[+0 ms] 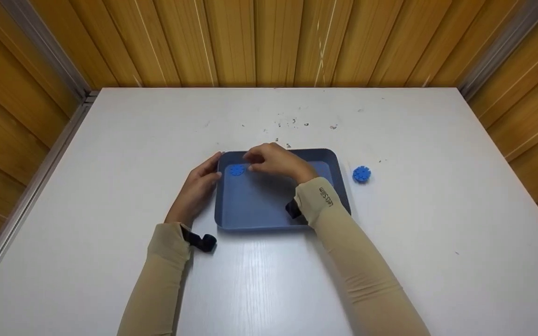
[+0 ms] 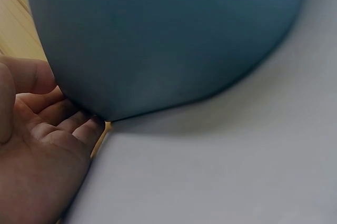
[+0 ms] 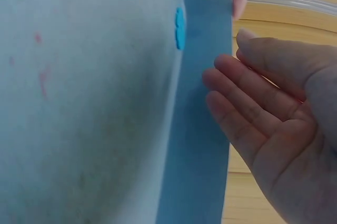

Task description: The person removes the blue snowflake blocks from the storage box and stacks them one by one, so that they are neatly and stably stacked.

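Note:
A shallow blue-grey tray [image 1: 259,200] lies on the white table. Inside it, near the far left corner, is a flat blue notched disc [image 1: 237,170], seen almost edge-on in the right wrist view [image 3: 179,28]. My left hand [image 1: 199,189] rests against the tray's left side, its fingertips touching the outer wall [image 2: 58,150]. Over the tray's far part hovers my right hand [image 1: 278,161], just right of the disc, fingers loosely bent and nothing visible between them [image 3: 279,113].
To the right of the tray, more blue notched discs [image 1: 361,174] sit on the white table [image 1: 437,224], apparently stacked. Wood-look panels [image 1: 269,42] rise behind the table's far edge. Small dark marks dot the surface beyond the tray.

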Demonstrator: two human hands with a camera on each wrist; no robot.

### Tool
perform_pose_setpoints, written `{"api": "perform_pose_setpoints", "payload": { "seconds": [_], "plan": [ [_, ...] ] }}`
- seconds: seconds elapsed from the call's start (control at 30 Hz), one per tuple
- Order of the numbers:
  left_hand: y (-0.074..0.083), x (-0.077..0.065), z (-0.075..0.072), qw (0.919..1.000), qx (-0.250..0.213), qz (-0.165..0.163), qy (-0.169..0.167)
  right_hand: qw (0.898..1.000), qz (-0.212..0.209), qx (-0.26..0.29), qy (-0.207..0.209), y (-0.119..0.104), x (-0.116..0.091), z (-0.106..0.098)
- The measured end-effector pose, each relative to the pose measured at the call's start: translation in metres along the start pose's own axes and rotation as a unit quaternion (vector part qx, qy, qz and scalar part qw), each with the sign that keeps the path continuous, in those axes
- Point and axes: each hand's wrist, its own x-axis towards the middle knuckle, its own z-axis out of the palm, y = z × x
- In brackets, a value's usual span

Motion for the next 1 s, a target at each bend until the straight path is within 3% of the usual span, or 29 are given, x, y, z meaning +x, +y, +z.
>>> {"api": "perform_pose_setpoints", "payload": {
  "seconds": [0.6,1.0],
  "plan": [
    [0.001,-0.001,-0.002,0.9995,-0.025,0.016,-0.009,0.998,0.017,-0.053,-0.033,-0.01,0.014,0.025],
    [-0.001,0.002,-0.001,0.9995,-0.028,0.01,-0.012,0.997,0.005,-0.073,-0.017,-0.007,0.012,0.028]
  ]
}}
